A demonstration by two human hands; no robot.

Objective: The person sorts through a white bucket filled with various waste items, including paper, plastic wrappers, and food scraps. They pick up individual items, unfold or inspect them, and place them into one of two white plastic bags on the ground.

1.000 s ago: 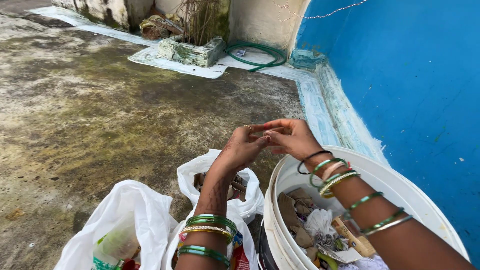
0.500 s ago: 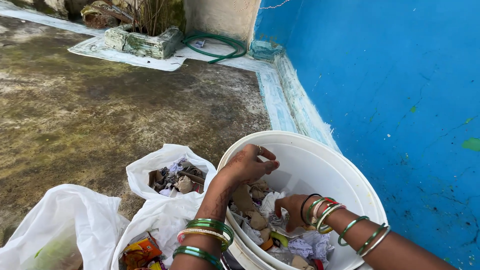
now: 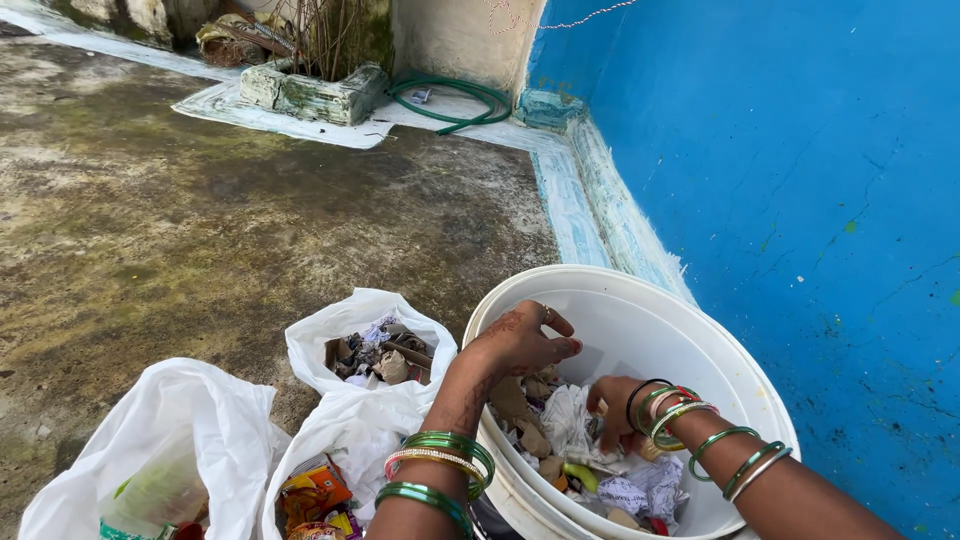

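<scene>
I see both hands in the white bucket [image 3: 700, 330], lower right of frame, on the mixed scraps [image 3: 560, 420] inside. Left hand [image 3: 520, 342]: grip loosely curled above the scraps, pinching nothing I can make out. Right hand [image 3: 612, 410]: fingers buried in paper; grip state unclear. White plastic bags [image 3: 350, 420] sit just left of the bucket.

A round white plastic bucket [image 3: 690, 330] stands upright on the mossy concrete floor, close to the blue wall. Inside lies a loose heap of mixed rubbish [image 3: 560, 420]: crumpled white paper, brown cardboard scraps, a yellow-green piece and printed wrappers, covering the bottom up to the near wall.
</scene>
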